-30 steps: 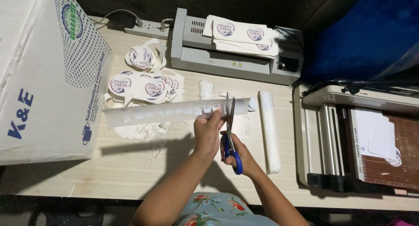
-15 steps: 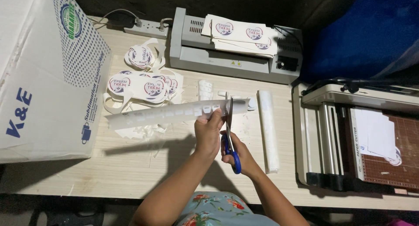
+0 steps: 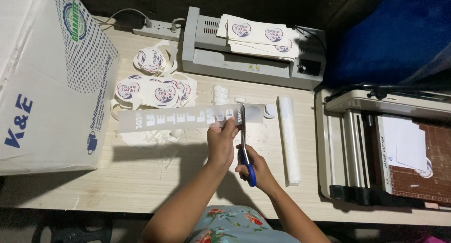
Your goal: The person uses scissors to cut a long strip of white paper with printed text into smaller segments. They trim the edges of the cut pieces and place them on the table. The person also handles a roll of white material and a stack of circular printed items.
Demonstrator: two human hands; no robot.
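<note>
Left hand (image 3: 221,142) pinches a long laminated strip (image 3: 174,117) near its right end and holds it level above the desk (image 3: 141,177), printed characters facing up. Right hand (image 3: 256,165) is closed through the handles of blue-handled scissors (image 3: 244,139), blades pointing away from the body and crossing the strip just right of the left thumb. Only a short stub of strip shows right of the blades; nearly the whole length runs left, uncut. So by my read the cutting of this strip is barely begun, most of it left. Done work shows on the desk: a pile of round printed cutouts (image 3: 152,90) with curly white offcuts (image 3: 150,137) around and beneath, behind the strip. More printed sheets (image 3: 256,36) sit stacked on the grey laminator (image 3: 244,60) at the back, apparently still waiting. A rolled clear sheet (image 3: 289,139) lies just right of the scissors, a paper cutter (image 3: 390,149) further right, a big cardboard box (image 3: 51,78) at left.
</note>
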